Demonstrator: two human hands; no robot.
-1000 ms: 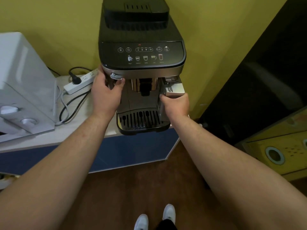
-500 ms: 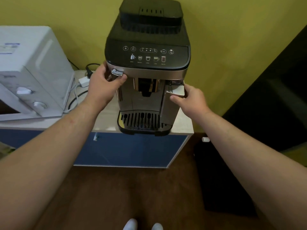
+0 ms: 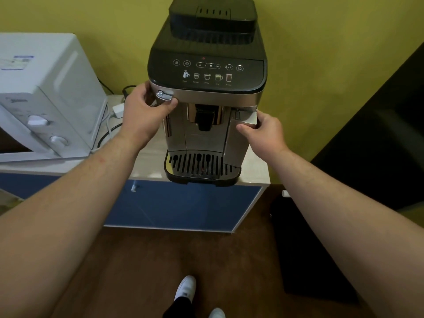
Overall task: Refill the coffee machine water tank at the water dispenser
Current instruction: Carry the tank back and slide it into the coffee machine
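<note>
Right hand grip: right hand (image 3: 263, 131) was closed on the water tank (image 3: 238, 138) at its silver top corner, thumb on the front face, fingers wrapped behind the right edge.
Left hand grip: left hand (image 3: 143, 115) was braced against the coffee machine (image 3: 206, 92) at the upper left front corner, thumb just under the chrome steam knob (image 3: 163, 96), fingers curled around the side; clamped on the body.
Water tank: sat in the machine's right front side, top corner sticking out a little toward the camera; water level could not be told.
Coffee machine: stood upright on the counter (image 3: 254, 177) near its right end, drip tray (image 3: 202, 166) overhanging the front edge; control panel icons visible on top.
Counter: pale top over a blue cabinet front (image 3: 183, 205).
Left of machine: white microwave (image 3: 43, 99) on the same counter, white plug and dark cable between them.
Background: yellow wall (image 3: 321, 53), brown floor, white shoes at the bottom edge.
Water dispenser: not seen.
</note>
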